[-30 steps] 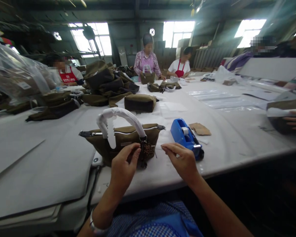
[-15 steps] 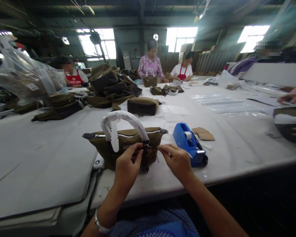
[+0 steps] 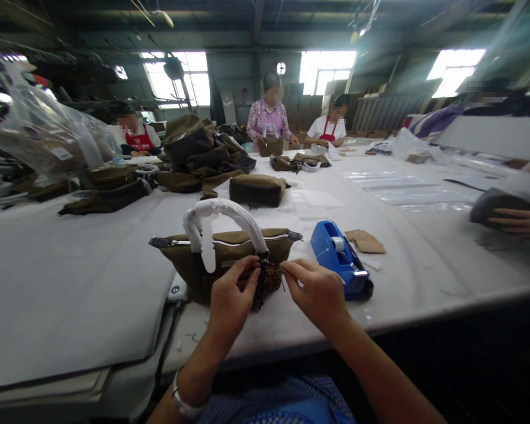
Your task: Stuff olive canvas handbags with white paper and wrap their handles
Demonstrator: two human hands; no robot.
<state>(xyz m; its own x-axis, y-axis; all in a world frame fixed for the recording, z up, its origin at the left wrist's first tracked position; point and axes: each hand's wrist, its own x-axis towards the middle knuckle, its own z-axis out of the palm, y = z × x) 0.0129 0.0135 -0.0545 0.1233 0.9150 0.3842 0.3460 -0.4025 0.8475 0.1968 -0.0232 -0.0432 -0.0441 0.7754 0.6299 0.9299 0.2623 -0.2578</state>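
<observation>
An olive handbag stands upright on the table in front of me, its white-toothed zip along the top. Its raised handle is wrapped in white material. A leopard-print charm hangs by the handle's right base, with dark strands below it. My left hand pinches the charm's left side between thumb and fingers. At its right edge, my right hand is closed in a pinch too. The fingertips partly cover what they hold. Just right of that hand sits a blue tape dispenser.
Brown paper pieces lie beyond the dispenser. A phone rests left of the bag. Further back are another bag and a heap of bags. Clear plastic sleeves lie at right, near a co-worker's hand. Other people work across the table.
My hands stay at the charm, the right one shifting slightly. At the right edge, the co-worker has moved and tilted a dark item. The view has shifted a little.
</observation>
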